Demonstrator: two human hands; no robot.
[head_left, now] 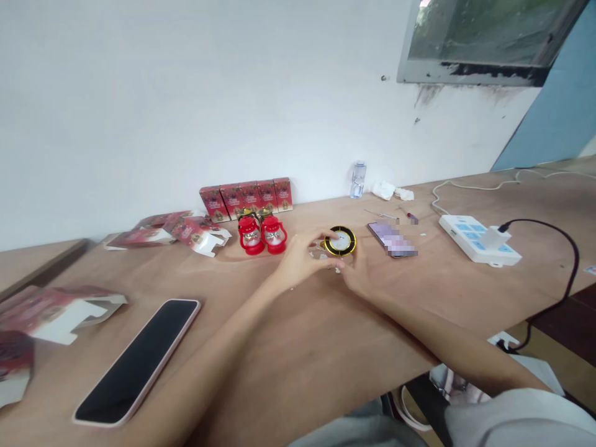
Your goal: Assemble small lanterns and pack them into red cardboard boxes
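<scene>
Both my hands meet over the middle of the wooden table (298, 347). My left hand (302, 256) and my right hand (356, 273) are closed around a small clear piece (321, 251), held between the fingertips. Just behind them lies a round black part with a gold rim (341, 241), touching or nearly touching my fingers. Two small red lanterns (262, 234) stand side by side to the left of my hands.
A row of red boxes (246, 198) lines the wall, with flattened red cartons (177, 231) to the left. A pink-cased phone (139, 360) lies near left, another phone (391, 239) right of my hands. A white power strip (479, 239), a cable, a water bottle (357, 180).
</scene>
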